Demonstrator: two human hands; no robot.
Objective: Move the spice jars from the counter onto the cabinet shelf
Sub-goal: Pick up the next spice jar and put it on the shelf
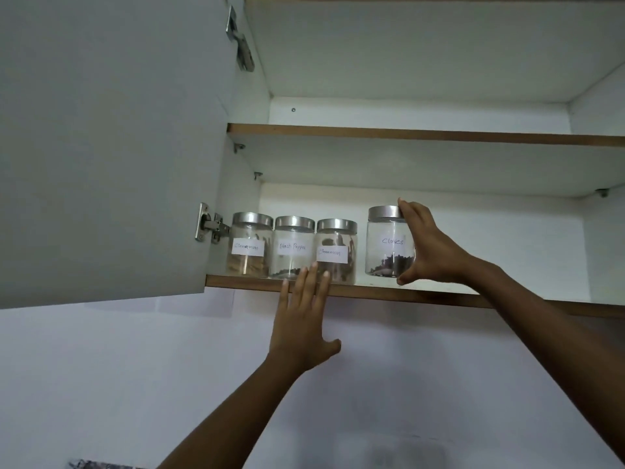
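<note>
A clear glass jar with a silver metal lid [389,242], labelled "Cloves", is being gripped by the right hand [433,252], with the forefinger on the lid's edge and the thumb hooked under the base. It is being held upright at the brown-edged white lower shelf [372,293]; whether it is resting on the shelf cannot be told. Toward that shelf's left end, three similar jars are being kept in a tight row: a "Cinnamon" jar [248,247], a "Black Pepper" jar [292,248] and a second "Cinnamon" jar [334,252], with a gap before the Cloves jar. The left hand [302,330], fingers straight and holding nothing, is being raised flat before the shelf's front edge, its fingertips covering the bases of two of those jars. An open grey cabinet door [111,147] is being carried on a metal hinge [209,226] left of the shelf.
</note>
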